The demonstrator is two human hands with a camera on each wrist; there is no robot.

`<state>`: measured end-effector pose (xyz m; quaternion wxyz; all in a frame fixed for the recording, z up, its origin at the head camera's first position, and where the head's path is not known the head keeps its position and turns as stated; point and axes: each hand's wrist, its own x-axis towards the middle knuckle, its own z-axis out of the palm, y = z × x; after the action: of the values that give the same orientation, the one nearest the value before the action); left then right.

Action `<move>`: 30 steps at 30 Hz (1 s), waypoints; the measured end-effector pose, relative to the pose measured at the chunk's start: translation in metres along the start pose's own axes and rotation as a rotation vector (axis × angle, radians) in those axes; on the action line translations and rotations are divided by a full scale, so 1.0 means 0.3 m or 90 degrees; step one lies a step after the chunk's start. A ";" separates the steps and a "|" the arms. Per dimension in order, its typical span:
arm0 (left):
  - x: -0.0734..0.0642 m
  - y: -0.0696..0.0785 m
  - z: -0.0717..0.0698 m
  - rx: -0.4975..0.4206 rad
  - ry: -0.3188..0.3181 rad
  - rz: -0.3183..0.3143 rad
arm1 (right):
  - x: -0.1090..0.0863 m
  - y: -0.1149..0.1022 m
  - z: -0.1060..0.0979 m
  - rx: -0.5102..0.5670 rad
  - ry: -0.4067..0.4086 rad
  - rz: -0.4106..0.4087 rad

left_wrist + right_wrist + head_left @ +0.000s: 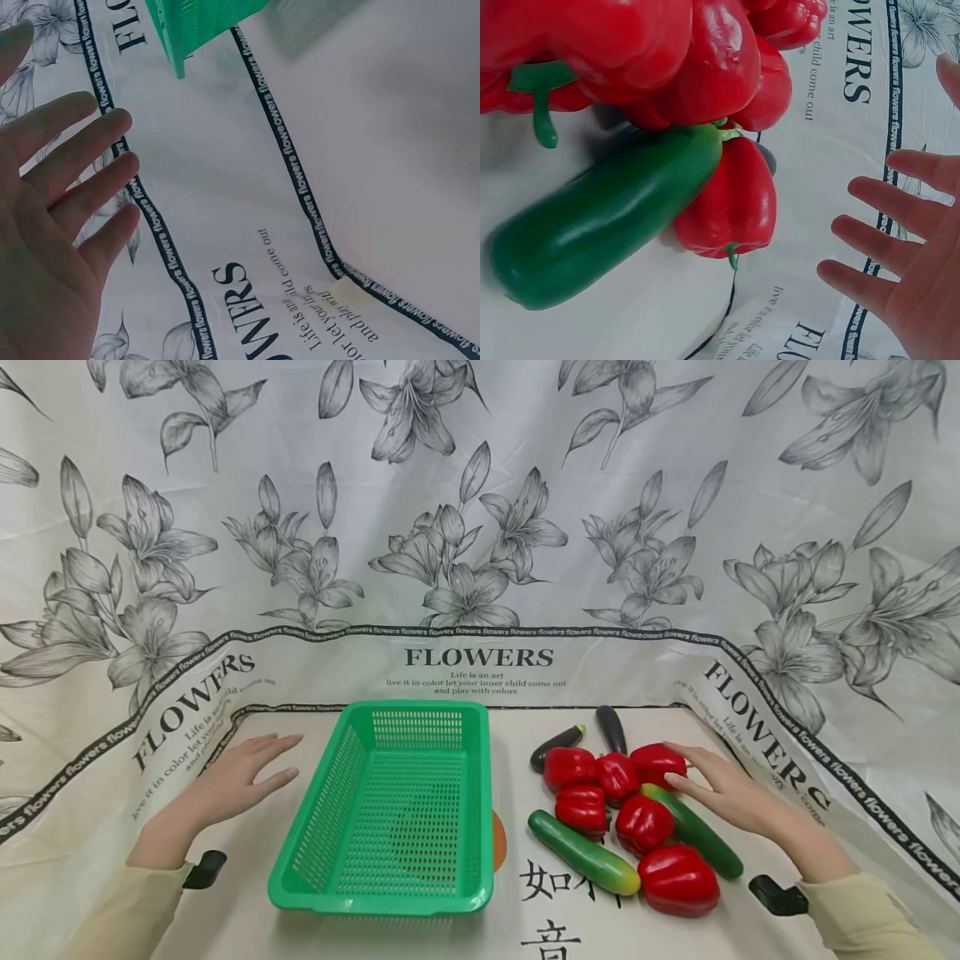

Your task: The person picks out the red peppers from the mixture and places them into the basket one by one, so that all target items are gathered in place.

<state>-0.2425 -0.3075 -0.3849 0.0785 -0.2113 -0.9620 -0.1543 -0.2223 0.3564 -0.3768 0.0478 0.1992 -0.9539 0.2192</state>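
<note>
My left hand (pixel 232 781) hovers with spread fingers left of the green plastic basket (pixel 378 905), holding nothing. The left wrist view confirms straight fingers (pixel 82 154) and a bare palm. On the right, my right hand (pixel 723 787) reaches beside the pile of vegetables, its fingertips overlapping the far-right red bell pepper (pixel 651 762) in the head view. From the right wrist, the straight fingers (pixel 889 244) appear apart from the vegetables. Several more red bell peppers (pixel 681 881) lie close together, with a cucumber (pixel 581 852) in front and another cucumber (pixel 607 217) nearer my right hand.
Two dark eggplants (pixel 612 731) lie behind the peppers. The basket's inside shows only its slotted floor. An orange printed shape (pixel 498 841) peeks out by its right wall. Black characters (pixel 551 881) mark the pale tabletop, and a flower-printed cloth (pixel 480 568) rises around the back and sides.
</note>
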 end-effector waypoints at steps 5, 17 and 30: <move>-0.010 0.000 0.009 -0.029 0.019 -0.007 | -0.024 0.020 0.002 0.023 0.000 0.022; -0.043 0.007 0.040 -0.092 0.012 -0.043 | -0.087 0.072 0.025 0.067 0.015 0.050; -0.068 0.005 0.118 -0.149 -0.014 -0.038 | -0.168 0.136 0.040 0.280 -0.058 0.048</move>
<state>-0.2266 -0.3024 -0.4221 0.0380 -0.1919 -0.9442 -0.2651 -0.1927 0.4029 -0.4127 -0.0478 0.1785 -0.8912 0.4143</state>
